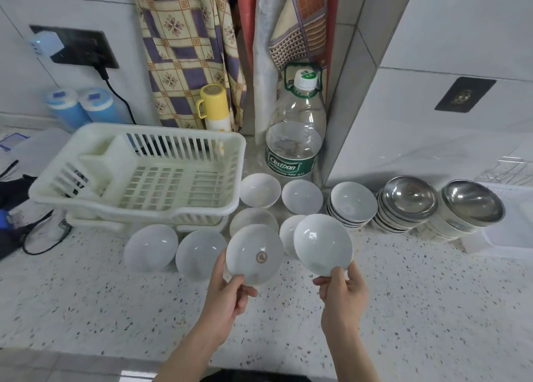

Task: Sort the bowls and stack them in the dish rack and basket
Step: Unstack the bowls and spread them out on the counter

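Head view shows both hands lifted over the speckled counter [403, 295], each with a grip on one white bowl. Left hand [227, 298] pinches the near rim of a tilted bowl [255, 254], thumb on the inside; a small brown round mark sits at its centre. Right hand [343, 292] pinches the near rim of a second tilted bowl [323, 244], plain white and glossy inside.

Taking the dish rack [138, 176] as landmark: it is cream plastic with slatted walls and floor, nothing visible inside it, standing at the back left of the counter. Just in front of it stand two loose white bowls [151, 247]. To its right stand more single white bowls [260, 189], partly hidden behind the held ones. Further right is a stack of white bowls [353, 204], then two stacks of steel bowls [409, 199], shiny inside. Behind the single bowls, right of the rack, stands a large clear water bottle [294, 139] with a green label.
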